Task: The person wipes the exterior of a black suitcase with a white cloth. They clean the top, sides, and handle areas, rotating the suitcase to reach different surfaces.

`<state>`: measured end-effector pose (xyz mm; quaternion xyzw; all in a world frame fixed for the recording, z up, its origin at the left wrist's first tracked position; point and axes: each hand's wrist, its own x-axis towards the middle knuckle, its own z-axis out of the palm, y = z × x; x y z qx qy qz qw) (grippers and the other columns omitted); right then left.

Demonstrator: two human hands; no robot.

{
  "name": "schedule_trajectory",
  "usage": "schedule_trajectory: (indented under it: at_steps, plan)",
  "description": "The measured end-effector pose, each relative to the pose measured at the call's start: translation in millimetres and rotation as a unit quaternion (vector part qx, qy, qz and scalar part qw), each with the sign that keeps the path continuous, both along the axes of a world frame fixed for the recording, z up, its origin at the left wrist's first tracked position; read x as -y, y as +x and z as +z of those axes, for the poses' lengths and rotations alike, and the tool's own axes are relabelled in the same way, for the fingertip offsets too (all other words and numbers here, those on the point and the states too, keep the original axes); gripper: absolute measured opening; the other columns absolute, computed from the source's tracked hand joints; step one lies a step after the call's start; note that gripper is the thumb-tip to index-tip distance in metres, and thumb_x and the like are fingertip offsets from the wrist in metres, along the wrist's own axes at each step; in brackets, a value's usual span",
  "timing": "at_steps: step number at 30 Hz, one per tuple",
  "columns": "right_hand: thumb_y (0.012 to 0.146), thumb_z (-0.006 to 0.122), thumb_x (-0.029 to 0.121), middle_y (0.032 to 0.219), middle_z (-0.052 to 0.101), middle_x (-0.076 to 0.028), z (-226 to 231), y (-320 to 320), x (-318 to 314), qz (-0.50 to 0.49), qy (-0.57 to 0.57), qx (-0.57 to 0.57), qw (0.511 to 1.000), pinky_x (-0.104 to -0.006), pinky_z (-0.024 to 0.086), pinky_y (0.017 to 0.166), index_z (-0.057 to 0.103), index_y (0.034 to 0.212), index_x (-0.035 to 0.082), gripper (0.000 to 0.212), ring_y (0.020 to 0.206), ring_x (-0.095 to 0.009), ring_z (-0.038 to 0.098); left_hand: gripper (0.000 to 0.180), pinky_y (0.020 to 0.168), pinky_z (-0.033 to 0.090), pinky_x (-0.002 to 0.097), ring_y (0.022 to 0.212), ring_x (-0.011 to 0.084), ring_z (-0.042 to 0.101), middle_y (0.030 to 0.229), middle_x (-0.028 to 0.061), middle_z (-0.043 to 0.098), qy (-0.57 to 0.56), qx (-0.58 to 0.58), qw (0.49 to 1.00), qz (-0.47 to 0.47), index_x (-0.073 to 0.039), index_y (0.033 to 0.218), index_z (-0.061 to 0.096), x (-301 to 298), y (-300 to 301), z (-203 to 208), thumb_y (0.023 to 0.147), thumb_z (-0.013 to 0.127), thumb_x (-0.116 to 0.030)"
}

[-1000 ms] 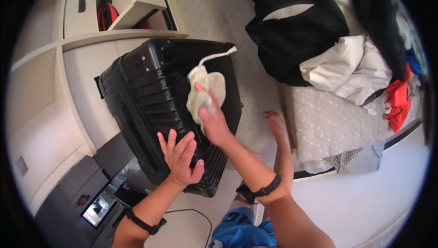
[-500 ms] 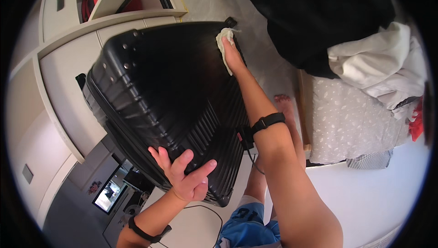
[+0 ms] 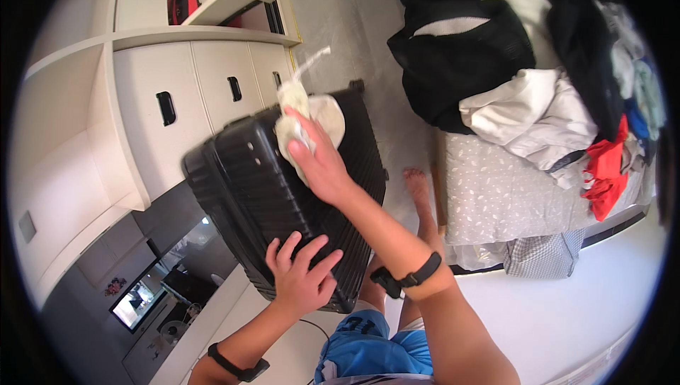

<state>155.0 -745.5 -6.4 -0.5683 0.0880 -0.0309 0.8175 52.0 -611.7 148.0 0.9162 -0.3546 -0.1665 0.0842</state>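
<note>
A black ribbed hard-shell suitcase (image 3: 248,201) stands tilted in front of me. My left hand (image 3: 303,275) rests on its near edge, fingers spread and gripping nothing. Bunched under the fingers of my right hand (image 3: 320,162) is a cream cloth (image 3: 327,117), pressed near the suitcase's upper corner. One thin tail of the cloth sticks out past the far edge. The palm side of the right hand is hidden.
Pale cabinets (image 3: 152,66) with dark handles stand beyond the suitcase at the left. On the right, black and white clothes (image 3: 524,112) and a red garment (image 3: 605,172) lie piled on a bed with a grey leaf-patterned cover (image 3: 489,194).
My right hand has moved left with the cloth, from the suitcase's far right edge to its upper corner. The left hand stays on the near edge; the whole view has shifted.
</note>
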Motion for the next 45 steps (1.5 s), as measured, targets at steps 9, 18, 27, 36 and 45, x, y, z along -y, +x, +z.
schedule_trajectory:
  at_steps: [9,18,27,36,45]
  plan:
    - [0.101,0.052,0.032,0.154,0.049,-0.019,12,-66,-15,0.042,-0.020,-0.013,0.999,-0.0542,0.016,0.126,0.043,0.154,0.009,0.058,0.147,-0.046,0.036,0.067,0.112,0.005,0.0794,0.145,0.0480,0.036,0.158,0.0187,0.038,-0.035,0.148,0.988,-0.018,-0.015,0.143,0.054,-16,74,-41,0.095,0.049,-0.060]
    - [0.105,0.042,0.041,0.152,0.046,-0.025,-131,-63,-49,0.025,0.023,-0.074,0.997,-0.0476,0.019,0.126,0.041,0.154,0.006,0.061,0.147,-0.043,0.037,0.075,0.112,0.002,0.0783,0.144,0.0546,0.030,0.163,0.0214,0.031,-0.046,0.086,0.995,0.018,-0.021,0.147,0.052,-68,56,-58,0.090,0.050,-0.070]
    - [0.108,0.041,0.048,0.159,0.041,-0.018,-360,-79,-93,-0.025,0.102,-0.293,0.950,-0.0343,0.024,0.123,0.032,0.157,-0.003,0.071,0.149,-0.027,0.035,0.078,0.110,0.004,0.0830,0.147,0.0551,0.024,0.170,0.0140,0.018,-0.042,0.081,0.996,0.023,-0.039,0.154,0.043,-97,30,-51,0.086,0.050,-0.074]
    - [0.105,0.042,0.057,0.160,0.042,-0.014,-396,-88,-120,-0.091,0.286,-0.397,0.867,-0.0353,0.030,0.119,0.034,0.158,-0.002,0.080,0.145,-0.026,0.041,0.055,0.109,0.002,0.0852,0.149,0.0482,0.026,0.169,0.0014,0.024,-0.058,0.080,0.994,-0.050,-0.046,0.135,0.058,-114,44,-51,0.087,0.048,-0.072]
    - [0.105,0.045,0.056,0.160,0.040,-0.010,-168,-123,-116,-0.083,0.347,-0.400,0.844,-0.0356,0.025,0.122,0.029,0.161,0.005,0.077,0.146,-0.024,0.037,0.054,0.110,0.003,0.0832,0.146,0.0347,0.038,0.156,-0.0005,0.045,-0.082,0.093,0.987,-0.106,-0.040,0.135,0.062,-104,65,-56,0.086,0.051,-0.060]
